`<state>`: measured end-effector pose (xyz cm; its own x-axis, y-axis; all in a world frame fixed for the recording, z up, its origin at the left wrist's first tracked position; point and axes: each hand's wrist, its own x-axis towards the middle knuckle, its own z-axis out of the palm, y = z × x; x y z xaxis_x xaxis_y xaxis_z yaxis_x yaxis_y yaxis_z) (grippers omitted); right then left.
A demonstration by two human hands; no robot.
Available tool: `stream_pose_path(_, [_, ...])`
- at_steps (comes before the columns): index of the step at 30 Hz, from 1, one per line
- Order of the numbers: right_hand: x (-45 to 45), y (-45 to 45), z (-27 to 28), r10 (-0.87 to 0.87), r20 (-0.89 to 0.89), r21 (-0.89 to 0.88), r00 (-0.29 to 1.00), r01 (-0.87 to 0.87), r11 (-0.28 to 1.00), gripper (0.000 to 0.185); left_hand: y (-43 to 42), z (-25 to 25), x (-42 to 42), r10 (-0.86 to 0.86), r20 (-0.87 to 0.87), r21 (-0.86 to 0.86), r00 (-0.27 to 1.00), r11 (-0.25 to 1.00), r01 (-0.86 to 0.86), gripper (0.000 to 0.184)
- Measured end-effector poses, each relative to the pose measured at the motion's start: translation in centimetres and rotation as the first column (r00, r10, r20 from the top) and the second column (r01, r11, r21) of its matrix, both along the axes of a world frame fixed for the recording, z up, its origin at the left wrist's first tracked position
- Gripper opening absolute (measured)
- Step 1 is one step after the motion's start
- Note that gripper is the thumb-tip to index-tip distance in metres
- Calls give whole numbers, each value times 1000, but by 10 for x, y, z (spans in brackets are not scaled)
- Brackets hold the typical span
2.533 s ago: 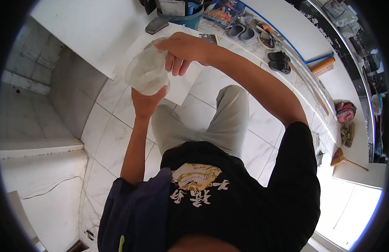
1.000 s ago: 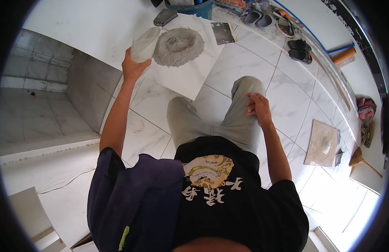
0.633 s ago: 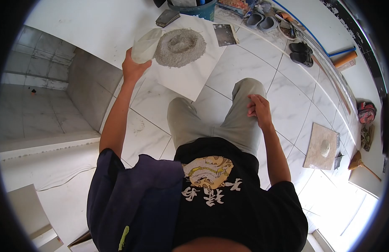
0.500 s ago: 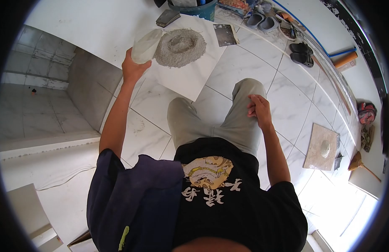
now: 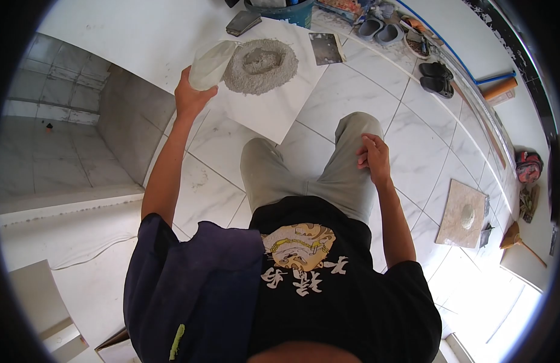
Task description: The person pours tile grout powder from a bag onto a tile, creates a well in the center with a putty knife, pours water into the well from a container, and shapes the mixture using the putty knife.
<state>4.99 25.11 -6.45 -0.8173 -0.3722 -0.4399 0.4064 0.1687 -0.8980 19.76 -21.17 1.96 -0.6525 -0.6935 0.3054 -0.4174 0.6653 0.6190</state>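
Note:
My left hand (image 5: 194, 95) is closed around a clear plastic container (image 5: 211, 65), tilted to the right with its mouth over the edge of a grey powder mound (image 5: 253, 81). A hollow in the mound's middle holds a darker, wet-looking patch (image 5: 256, 59). The mound lies on a large white marbled tile (image 5: 268, 124) on the floor. My right hand (image 5: 374, 158) rests on my right knee, fingers loosely bent and partly apart, with nothing visible in them.
Beyond the mound are a dark flat block (image 5: 244, 23), a teal bucket (image 5: 295, 16) and a square tile piece (image 5: 326, 48). Grey clogs (image 5: 380, 30) and black shoes (image 5: 436, 78) stand right. A beige board (image 5: 458, 221) and broom (image 5: 514, 237) lie lower right. A recessed tiled area (image 5: 62, 145) is left.
The wet patch in the hollow looks slightly larger. My left hand keeps the container tilted in nearly the same place, and my right hand stays on the knee. The view has shifted slightly.

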Motion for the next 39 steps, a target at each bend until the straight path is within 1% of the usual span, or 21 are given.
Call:
stream_pose_path(6, [-1, -1, 2, -18, -18, 4, 1000, 18, 1000, 38, -2, 1, 0, -24, -8, 3, 1000, 1000, 24, 81])
stream_pose_path(8, [-2, -2, 5, -70, 29, 8, 997, 70, 997, 38, -1, 2, 0, -13, 4, 17, 1000, 1000, 13, 80])
stream_pose_path(9, [-3, 0, 4, -70, 28, 7, 997, 70, 998, 38, -1, 2, 0, -13, 4, 16, 1000, 1000, 13, 80])
stream_pose_path(11, [-5, 5, 2, -29, -199, 255, 980, 81, 964, 40, 0, 4, 0, 2, 20, 0, 1000, 1000, -2, 79])
stream_pose_path(12, [-4, 8, -2, -27, -198, 254, 980, 78, 964, 40, 1, 6, 0, 4, 21, -2, 1000, 1000, -4, 79])
stream_pose_path(13, [-2, 11, -10, 74, -457, 408, 887, 135, 903, 43, 2, 7, 0, 1, 19, 8, 1000, 1000, -2, 78])
stream_pose_path(14, [-1, 13, -17, 214, -655, 526, 725, 233, 818, 47, 3, 9, 1, -2, 17, 17, 1000, 1000, 2, 78])
stream_pose_path(15, [0, 14, -26, 214, -653, 526, 726, 231, 819, 47, 2, 9, 1, -1, 20, 16, 1000, 1000, 0, 78])
stream_pose_path(17, [3, 14, -37, 329, -632, 648, 702, 246, 721, 64, 0, 9, 2, -11, 23, -17, 1000, 1000, 11, 78])
stream_pose_path(18, [6, 14, -39, 327, -631, 648, 704, 246, 721, 64, -2, 8, 2, -13, 25, -18, 1000, 1000, 13, 78])
stream_pose_path(20, [11, 13, -38, 296, -559, 638, 775, 173, 750, 81, -3, 7, 3, -23, 5, -45, 1000, 999, 23, 78])
stream_pose_path(21, [13, 11, -35, 296, -559, 638, 775, 174, 750, 81, -4, 7, 3, -24, 4, -45, 1000, 999, 24, 78])
stream_pose_path(23, [14, 7, -31, 320, -518, 677, 794, 151, 720, 91, -4, 8, 3, -1, 19, -44, 1000, 999, 2, 79])
stream_pose_path(29, [11, 9, -36, 328, -518, 671, 790, 137, 729, 93, 3, 14, 2, 23, 39, -19, 999, 1000, -22, 79])
stream_pose_path(39, [10, 9, -33, 331, -505, 683, 797, 134, 718, 93, 3, 15, -5, 17, 62, -2, 998, 1000, -17, 79])
